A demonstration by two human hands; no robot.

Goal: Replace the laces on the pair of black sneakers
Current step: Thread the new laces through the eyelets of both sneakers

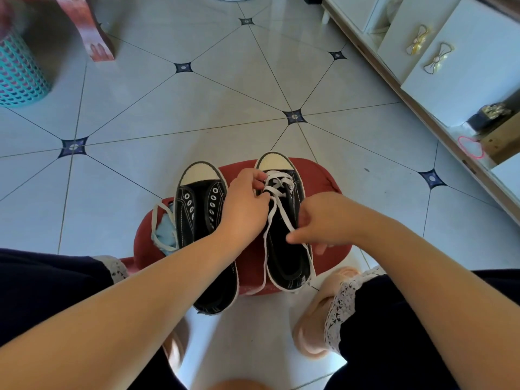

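Two black sneakers with white toe caps stand side by side on a red stool [329,181]. The left sneaker [197,209] has bare eyelets and no lace. The right sneaker [284,249] carries a white lace [274,190] threaded through its front eyelets, with both ends trailing back over the opening. My left hand [244,209] pinches the lace at the left eyelets. My right hand [318,220] pinches one lace end over the shoe's right side. Another white lace [157,220] lies loose on the stool left of the sneakers.
A light blue cloth [166,235] lies under the loose lace. White drawers [439,52] with bow handles line the right. A teal basket [19,77] and a red stool leg [95,38] stand at the far left. My pink slippers [312,319] rest on the tiled floor.
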